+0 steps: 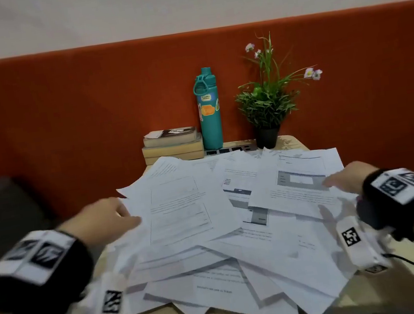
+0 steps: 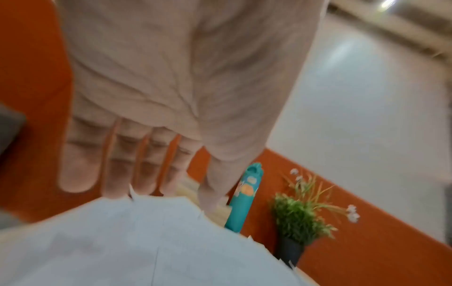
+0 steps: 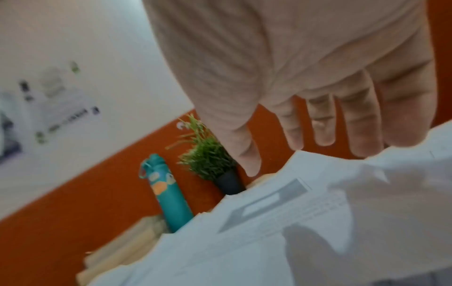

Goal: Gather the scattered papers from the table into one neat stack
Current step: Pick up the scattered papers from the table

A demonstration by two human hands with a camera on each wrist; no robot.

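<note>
White papers (image 1: 210, 223) sprawling over the desk (image 1: 293, 142) mid-frame | left hand (image 1: 103, 219) and right hand (image 1: 344, 180) flanking them, fingers (image 2: 78, 170) spread flat, probably for sweeping inward

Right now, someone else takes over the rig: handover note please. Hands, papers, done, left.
Left hand: open, fingers straight, at the left edge of the papers.
Right hand: open, fingers straight, at the pile's right edge; contact unclear through blur.
Papers: loose overlapping sheets fanned across the table, several overhanging the near edge.
Behind them: books, teal bottle, potted plant.
Done: nothing stacked yet.
Left: sweep sheets inward, square them into one stack.
</note>
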